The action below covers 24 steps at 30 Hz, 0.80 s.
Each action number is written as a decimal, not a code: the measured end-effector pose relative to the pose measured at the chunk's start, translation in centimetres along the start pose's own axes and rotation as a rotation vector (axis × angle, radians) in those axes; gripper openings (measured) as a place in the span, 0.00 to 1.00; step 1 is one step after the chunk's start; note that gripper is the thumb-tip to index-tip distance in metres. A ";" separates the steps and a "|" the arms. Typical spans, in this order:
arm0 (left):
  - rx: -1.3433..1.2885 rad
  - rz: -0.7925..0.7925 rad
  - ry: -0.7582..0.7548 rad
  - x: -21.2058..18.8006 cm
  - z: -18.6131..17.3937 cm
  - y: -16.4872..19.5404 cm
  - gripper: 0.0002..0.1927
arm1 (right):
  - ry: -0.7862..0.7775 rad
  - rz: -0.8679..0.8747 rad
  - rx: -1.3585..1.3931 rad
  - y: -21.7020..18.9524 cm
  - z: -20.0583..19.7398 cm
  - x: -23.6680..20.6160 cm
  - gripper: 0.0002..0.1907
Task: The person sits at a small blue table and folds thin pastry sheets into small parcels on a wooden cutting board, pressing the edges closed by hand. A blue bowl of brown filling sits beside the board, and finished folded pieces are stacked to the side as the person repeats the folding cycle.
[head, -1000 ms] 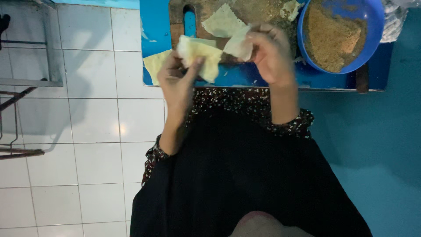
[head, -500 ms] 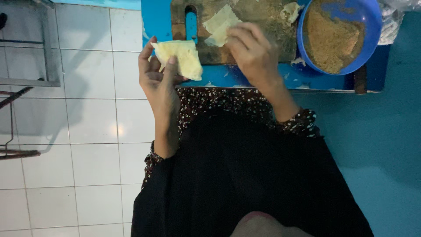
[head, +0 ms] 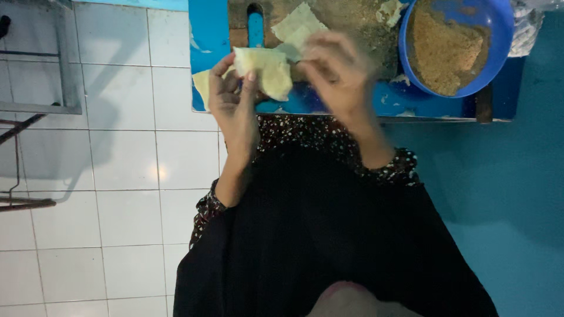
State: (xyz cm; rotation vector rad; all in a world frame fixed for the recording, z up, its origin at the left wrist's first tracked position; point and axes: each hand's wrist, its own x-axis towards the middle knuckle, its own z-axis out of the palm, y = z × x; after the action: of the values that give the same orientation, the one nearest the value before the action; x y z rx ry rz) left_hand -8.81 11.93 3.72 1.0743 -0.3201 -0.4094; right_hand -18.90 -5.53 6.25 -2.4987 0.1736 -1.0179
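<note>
The bowl (head: 458,47) sits at upper right on the table (head: 205,35); the board (head: 352,23) lies left of it; a wrapper (head: 296,23) rests on the board.

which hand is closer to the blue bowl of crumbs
Right. The right hand hovers just left of the blue bowl; the left hand, holding a pale wrapper, is farther left.

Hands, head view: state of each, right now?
Left hand: closed on the pale folded wrapper.
Right hand: motion-blurred beside the wrapper; grip cannot be told.
</note>
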 end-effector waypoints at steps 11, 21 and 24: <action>0.031 -0.018 -0.042 -0.7 0.9 -1.7 0.17 | -0.083 0.241 0.280 -3.0 -0.4 -0.1 0.07; 0.274 0.101 -0.021 -0.4 1.4 -0.5 0.22 | -0.146 0.573 0.750 0.1 -0.3 -1.0 0.05; 0.237 0.109 -0.100 -0.5 1.5 0.1 0.22 | -0.102 0.684 0.950 0.4 -0.1 -1.2 0.07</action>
State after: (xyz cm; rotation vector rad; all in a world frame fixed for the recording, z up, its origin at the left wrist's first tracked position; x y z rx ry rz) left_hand -9.87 11.07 4.45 1.2633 -0.5237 -0.3341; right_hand -19.86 -5.62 5.33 -1.4463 0.3737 -0.4895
